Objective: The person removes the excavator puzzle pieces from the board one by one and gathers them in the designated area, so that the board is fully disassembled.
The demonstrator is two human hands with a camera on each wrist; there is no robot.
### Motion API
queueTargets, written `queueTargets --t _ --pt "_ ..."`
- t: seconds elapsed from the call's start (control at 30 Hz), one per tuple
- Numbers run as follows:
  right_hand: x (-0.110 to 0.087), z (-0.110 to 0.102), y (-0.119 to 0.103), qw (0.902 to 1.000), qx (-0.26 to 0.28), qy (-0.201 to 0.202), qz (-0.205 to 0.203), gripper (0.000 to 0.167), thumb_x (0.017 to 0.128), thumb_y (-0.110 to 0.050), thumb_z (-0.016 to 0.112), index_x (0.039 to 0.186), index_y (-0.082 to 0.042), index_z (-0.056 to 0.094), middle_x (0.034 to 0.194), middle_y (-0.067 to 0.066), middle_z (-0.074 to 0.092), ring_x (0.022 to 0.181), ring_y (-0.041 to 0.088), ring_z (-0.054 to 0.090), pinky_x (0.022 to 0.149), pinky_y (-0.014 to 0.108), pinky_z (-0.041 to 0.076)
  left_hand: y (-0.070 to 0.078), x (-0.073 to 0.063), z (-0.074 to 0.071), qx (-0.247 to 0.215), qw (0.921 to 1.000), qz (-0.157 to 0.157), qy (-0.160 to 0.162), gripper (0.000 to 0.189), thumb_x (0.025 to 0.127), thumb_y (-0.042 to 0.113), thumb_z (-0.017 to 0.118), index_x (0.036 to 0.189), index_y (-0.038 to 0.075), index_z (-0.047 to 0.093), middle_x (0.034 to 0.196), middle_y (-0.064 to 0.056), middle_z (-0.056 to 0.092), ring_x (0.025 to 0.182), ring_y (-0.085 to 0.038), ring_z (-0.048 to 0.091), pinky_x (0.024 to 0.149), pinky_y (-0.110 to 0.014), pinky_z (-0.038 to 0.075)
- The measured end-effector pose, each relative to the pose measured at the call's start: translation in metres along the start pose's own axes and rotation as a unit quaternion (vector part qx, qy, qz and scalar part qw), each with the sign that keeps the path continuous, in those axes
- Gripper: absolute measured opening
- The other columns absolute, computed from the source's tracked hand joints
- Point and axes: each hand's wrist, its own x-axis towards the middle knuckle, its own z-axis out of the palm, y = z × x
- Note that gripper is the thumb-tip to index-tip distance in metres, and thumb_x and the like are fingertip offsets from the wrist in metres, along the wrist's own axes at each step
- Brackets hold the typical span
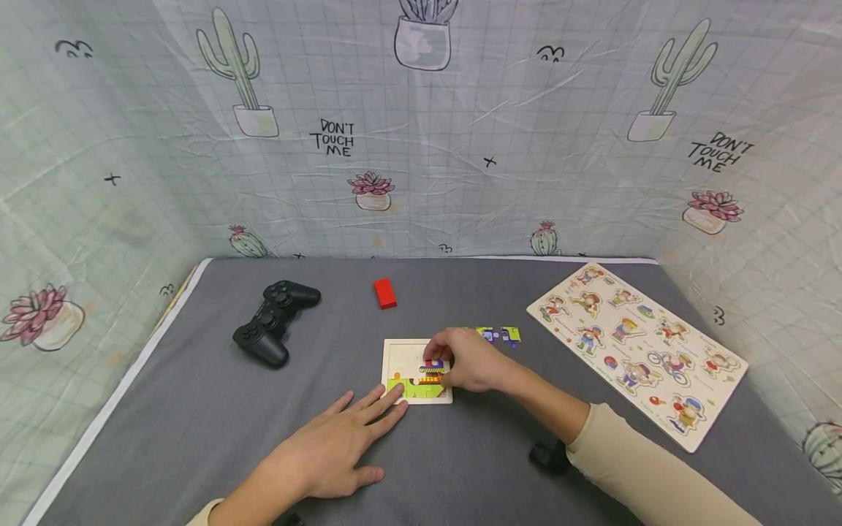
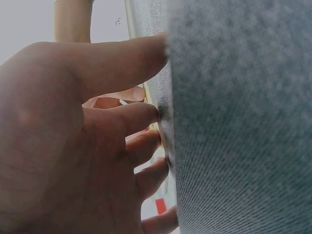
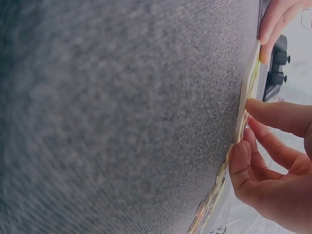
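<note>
A small square jigsaw puzzle tray (image 1: 404,356) lies on the grey cloth, its lower part filled with green, red and yellow pieces. My left hand (image 1: 338,446) is spread flat, palm down, with its fingertips resting on the tray's lower left corner. Over the tray's right side, my right hand (image 1: 470,359) has curled fingers and thumb around a puzzle piece (image 1: 434,364) with red and blue on it. The fingers partly hide that piece. In the right wrist view, the right thumb and fingertips (image 3: 240,156) touch down at the tray's edge.
Loose puzzle pieces (image 1: 510,335) lie just beyond the right hand. A black game controller (image 1: 276,321) is at the left and a red block (image 1: 385,294) at the back. A large wooden picture board (image 1: 631,351) takes up the right side. Patterned cloth walls (image 1: 421,146) surround the table.
</note>
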Motion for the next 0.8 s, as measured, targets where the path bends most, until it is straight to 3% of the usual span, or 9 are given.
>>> queueTargets --t 0.53,0.8 --pt "0.001 0.0001 -0.0024 0.9993 0.0 0.023 -0.03 0.028 0.072 0.006 0.083 0.096 -0.006 0.076 0.088 0.004 0.072 0.078 0.02 0.065 0.066 0.019 0.05 0.0 0.0009 -0.0008 -0.007 0.9999 -0.007 -0.011 0.086 0.094 0.046 0.074 0.166 0.024 0.031 0.176 0.007 0.014 0.162 -0.023 0.018 0.126 -0.061 0.025" --pt "0.0019 0.0 -0.0017 0.9997 0.011 0.018 -0.015 0.025 0.076 0.007 0.082 0.097 -0.007 0.077 0.088 0.003 0.073 0.078 0.016 0.063 0.066 0.02 0.051 -0.0004 0.0013 -0.0009 -0.012 0.9998 -0.009 -0.015 0.086 0.094 0.046 0.074 0.166 0.025 0.031 0.176 0.008 0.013 0.162 -0.023 0.018 0.126 -0.061 0.025"
